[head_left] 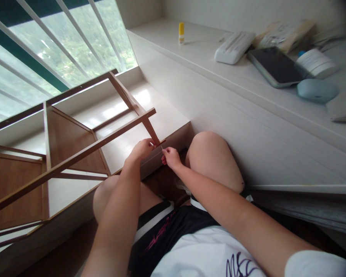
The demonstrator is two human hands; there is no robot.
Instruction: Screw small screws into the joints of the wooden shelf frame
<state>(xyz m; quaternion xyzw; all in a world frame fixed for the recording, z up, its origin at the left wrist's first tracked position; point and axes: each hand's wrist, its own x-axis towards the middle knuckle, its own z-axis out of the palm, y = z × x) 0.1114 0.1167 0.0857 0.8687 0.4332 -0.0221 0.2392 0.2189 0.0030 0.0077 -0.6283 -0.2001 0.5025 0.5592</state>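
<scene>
A brown wooden rack frame with slats and panels lies tilted across the white ledge by the window. At the near end of its short crossbar, my left hand is closed, fingers wrapped on the wood. Just to the right, my right hand pinches a thin, pale, pin-like piece between thumb and finger. Its tip points at the end of the crossbar; whether it touches the wood I cannot tell. The piece is too small to name exactly.
On the white shelf at right stand a yellow-capped glue stick, a white case, a phone, a white bottle and a light-blue rounded case. My knees flank my hands. A barred window is at left.
</scene>
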